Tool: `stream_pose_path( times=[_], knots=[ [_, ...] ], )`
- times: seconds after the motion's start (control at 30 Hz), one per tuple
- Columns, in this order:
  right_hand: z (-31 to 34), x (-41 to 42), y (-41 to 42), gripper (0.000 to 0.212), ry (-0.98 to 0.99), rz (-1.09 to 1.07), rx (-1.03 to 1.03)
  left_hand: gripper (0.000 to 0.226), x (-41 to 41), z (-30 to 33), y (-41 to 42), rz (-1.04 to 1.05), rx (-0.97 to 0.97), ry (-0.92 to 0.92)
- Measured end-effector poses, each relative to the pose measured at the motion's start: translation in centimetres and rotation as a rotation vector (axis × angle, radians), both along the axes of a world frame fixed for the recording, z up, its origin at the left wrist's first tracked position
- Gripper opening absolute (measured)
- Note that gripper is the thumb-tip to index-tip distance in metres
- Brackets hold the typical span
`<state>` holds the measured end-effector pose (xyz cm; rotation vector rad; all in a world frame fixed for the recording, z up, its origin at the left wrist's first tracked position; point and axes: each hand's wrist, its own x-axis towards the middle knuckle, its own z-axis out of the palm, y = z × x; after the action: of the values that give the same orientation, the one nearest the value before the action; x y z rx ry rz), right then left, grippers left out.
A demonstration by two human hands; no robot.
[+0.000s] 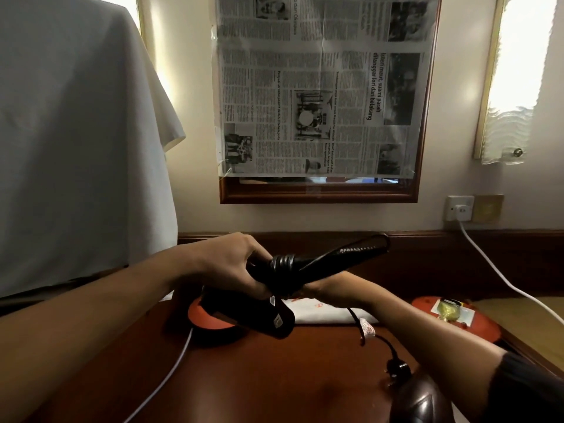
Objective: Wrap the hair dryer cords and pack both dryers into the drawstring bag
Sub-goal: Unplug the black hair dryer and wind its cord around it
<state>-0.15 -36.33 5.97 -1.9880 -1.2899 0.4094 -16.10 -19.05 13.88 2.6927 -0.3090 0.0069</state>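
I hold a black hair dryer (pixel 329 267) up over the wooden table (pixel 274 377). My left hand (pixel 232 261) grips its handle, where several turns of black cord (pixel 282 264) are coiled. My right hand (pixel 326 288) holds the dryer from below at the same spot. The loose end of the cord hangs down to a black plug (pixel 396 369) lying on the table. A second dark dryer (pixel 421 398) shows at the bottom right edge. A white cloth bag (pixel 323 312) lies flat on the table behind my hands.
A red and black round appliance (pixel 213 319) sits under my left hand, with a white cable (pixel 171 370) running toward me. Another red object (pixel 451 315) lies at the right. A white cord (pixel 500 276) hangs from the wall socket (pixel 459 208). A white draped cloth (pixel 76 148) stands at left.
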Motion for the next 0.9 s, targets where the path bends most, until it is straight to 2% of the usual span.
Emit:
stream_pose_path(
  times=[0.07,0.17,0.23,0.33,0.47,0.57,0.73,0.9],
  knots=[
    [0.8,0.8,0.1,0.015,-0.050,0.001,-0.041,0.019,0.0,-0.1,-0.3,-0.019,0.149,0.019],
    [2.0,0.9,-0.3,0.037,-0.076,0.037,-0.113,0.023,0.1,-0.5,-1.0,-0.010,0.450,-0.008],
    [2.9,0.5,-1.0,0.048,-0.031,0.081,-0.086,0.029,0.3,-0.9,-1.4,0.013,0.545,-0.032],
    [4.6,0.0,-1.6,0.043,-0.045,0.053,-0.079,0.035,0.7,-1.5,-1.9,0.065,0.750,-0.142],
    [6.2,-0.1,-0.4,0.043,-0.292,-0.050,-0.131,0.037,1.3,-1.7,-2.8,0.153,0.977,-0.239],
    [6.8,-0.9,0.4,0.035,-0.398,-0.130,-0.164,0.038,1.8,-1.9,-3.3,0.236,1.062,-0.271],
    [6.9,-1.0,0.7,0.026,-0.328,-0.107,-0.215,0.036,1.9,-2.6,-2.8,0.334,1.102,-0.275],
    [7.1,-2.1,1.3,0.029,-0.440,-0.113,-0.213,0.031,2.3,-2.9,-2.2,0.412,1.121,-0.293]
  ],
)
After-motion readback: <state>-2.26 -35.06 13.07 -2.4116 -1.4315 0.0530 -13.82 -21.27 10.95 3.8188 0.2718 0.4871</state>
